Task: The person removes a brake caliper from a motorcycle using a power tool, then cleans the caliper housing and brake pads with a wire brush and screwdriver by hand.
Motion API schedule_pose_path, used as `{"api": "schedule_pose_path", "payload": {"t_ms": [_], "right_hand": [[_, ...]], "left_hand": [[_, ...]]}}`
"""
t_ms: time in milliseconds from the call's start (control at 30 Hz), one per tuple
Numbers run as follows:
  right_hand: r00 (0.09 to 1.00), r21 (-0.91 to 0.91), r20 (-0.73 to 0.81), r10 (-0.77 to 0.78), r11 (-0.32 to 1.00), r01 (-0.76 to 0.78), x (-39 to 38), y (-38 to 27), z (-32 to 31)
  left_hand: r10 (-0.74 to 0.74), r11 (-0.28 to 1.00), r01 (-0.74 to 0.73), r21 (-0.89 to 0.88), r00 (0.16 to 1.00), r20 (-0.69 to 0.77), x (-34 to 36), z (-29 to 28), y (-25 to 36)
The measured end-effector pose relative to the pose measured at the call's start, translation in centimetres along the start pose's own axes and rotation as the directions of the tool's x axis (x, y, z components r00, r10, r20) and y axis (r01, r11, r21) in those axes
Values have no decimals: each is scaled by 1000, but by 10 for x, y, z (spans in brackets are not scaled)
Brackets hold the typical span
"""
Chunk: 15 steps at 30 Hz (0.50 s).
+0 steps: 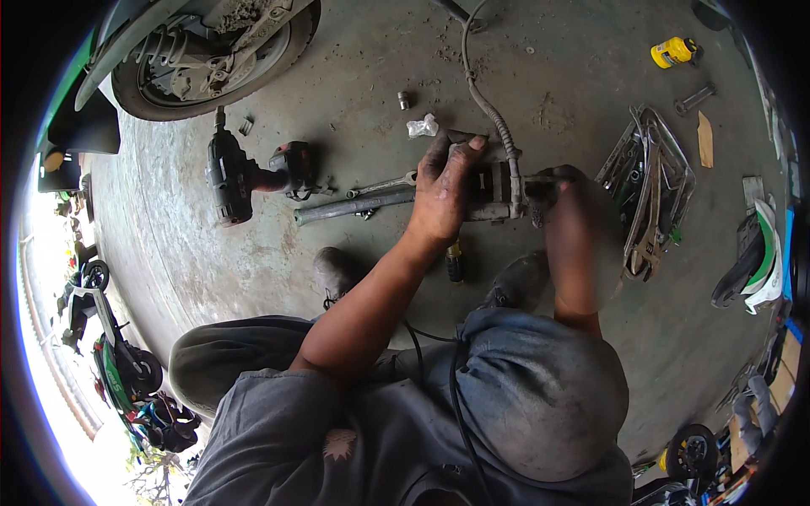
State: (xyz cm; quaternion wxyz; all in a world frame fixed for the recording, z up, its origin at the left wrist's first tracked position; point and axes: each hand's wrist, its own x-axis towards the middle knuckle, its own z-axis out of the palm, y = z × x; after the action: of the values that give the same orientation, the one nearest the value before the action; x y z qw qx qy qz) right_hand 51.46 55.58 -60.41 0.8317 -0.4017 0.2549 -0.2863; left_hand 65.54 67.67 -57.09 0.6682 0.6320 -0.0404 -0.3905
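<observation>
My left hand (443, 190) is closed round the left end of a dark metal block (489, 187) that looks like a brake caliper, held low over the floor in front of me. A hose (498, 122) with a coiled sleeve runs down to a fitting on the block. My right hand (569, 211) is at the block's right end, smeared by motion, so its grip is unclear. Left of my left hand lie a long grey metal bar (350, 207) and a wrench (384, 183). A yellow-and-black handle (456, 263) is on the floor below the block.
A cordless impact wrench (232, 177) lies to the left, below a wheel (215, 67). A socket (403, 100) and crumpled clear plastic (423, 126) are ahead. Rightward lie a tray of tools (650, 181), a large bolt (694, 99) and a yellow bottle (672, 53).
</observation>
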Motion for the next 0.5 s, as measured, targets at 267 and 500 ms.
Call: {"api": "schedule_pose_path", "payload": {"t_ms": [267, 500], "right_hand": [[828, -160, 543, -140, 951, 265, -18, -132, 50], [748, -492, 608, 266, 866, 92, -51, -212, 87]], "left_hand": [[-147, 959, 157, -235, 987, 62, 5, 0, 0], [-151, 947, 174, -269, 983, 105, -1, -8, -2]]}}
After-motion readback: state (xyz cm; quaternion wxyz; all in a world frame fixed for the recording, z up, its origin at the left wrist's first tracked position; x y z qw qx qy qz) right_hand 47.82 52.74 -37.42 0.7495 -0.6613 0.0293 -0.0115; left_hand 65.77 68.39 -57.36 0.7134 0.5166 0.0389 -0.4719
